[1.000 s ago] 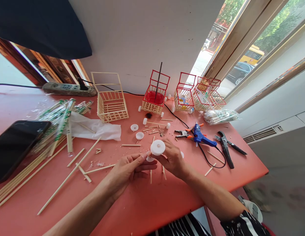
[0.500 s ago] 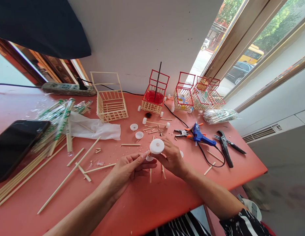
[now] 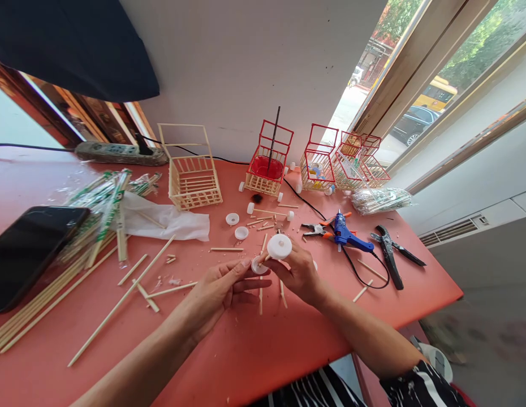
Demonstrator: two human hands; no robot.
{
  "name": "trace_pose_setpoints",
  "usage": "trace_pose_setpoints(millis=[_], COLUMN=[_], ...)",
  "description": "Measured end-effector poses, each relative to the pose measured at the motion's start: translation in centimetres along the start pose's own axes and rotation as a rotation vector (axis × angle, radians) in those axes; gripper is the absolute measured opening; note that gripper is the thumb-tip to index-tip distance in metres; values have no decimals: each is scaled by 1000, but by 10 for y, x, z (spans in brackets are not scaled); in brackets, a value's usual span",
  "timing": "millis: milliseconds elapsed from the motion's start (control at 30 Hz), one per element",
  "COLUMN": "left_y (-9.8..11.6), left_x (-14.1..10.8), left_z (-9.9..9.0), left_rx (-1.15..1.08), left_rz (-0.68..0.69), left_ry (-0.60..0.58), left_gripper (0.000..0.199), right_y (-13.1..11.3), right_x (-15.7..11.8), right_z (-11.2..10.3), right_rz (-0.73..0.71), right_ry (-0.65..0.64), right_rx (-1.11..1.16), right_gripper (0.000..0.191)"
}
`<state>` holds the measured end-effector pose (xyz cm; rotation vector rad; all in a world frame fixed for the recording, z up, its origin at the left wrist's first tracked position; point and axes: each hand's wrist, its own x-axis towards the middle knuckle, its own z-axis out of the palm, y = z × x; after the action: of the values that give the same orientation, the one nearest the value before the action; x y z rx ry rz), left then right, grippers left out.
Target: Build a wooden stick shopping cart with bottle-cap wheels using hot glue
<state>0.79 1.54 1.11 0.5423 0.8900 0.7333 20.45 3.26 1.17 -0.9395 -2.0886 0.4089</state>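
Two bare hands meet just right of the centre of the frame, over a smooth red worktop (image 3: 254,356), holding a small wheel assembly between them. The left hand (image 3: 220,288) pinches the rim of a white, round plastic cap (image 3: 258,267) between thumb and forefinger, its other fingers stretched out loosely beneath. The right hand (image 3: 300,274) curls round a second piece, a flat white plastic disc (image 3: 279,247) with a pale spot at its middle; its exact grip is partly hidden. A short, pale wooden stick (image 3: 266,259) shows between disc and cap, though whether its lower end is seated in the cap cannot be made out. The step in hand appears to be joining wheels to an axle, since a finished-looking pale wooden axle with white wheels (image 3: 269,213) lies just above the hands in the frame. The next move seems to call for keeping the stick square to the cap's centre and both ends steady, as a tilted wheel would probably wobble. Two loose white plastic caps, one higher (image 3: 232,219) and one lower (image 3: 241,233), lie up and left of the hands, and a blue glue gun with a black cable (image 3: 341,230) rests to their right. Towards the upper left of centre stands an unpainted wooden-stick basket cart (image 3: 199,200), with no wheels visible on it.
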Motion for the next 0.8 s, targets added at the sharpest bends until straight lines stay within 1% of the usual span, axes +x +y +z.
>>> trace_pose_setpoints(millis=[167, 500, 667, 800], left_y=[1, -3, -3, -3], left_x=[1, 2, 1, 0], left_z=[-1, -1, 0, 1], left_rx=[5, -4, 17, 21], left_rz=[-28, -18, -5, 3], left_ry=[-5, 24, 24, 19], left_gripper=[44, 57, 58, 56], right_y=[2, 4, 5, 5], right_x=[-1, -1, -1, 1], right_z=[1, 4, 4, 3], right_rz=[-6, -67, -87, -120], right_ry=[-34, 4, 6, 7], right_rx=[20, 23, 4, -1], right_gripper=[18, 19, 17, 19])
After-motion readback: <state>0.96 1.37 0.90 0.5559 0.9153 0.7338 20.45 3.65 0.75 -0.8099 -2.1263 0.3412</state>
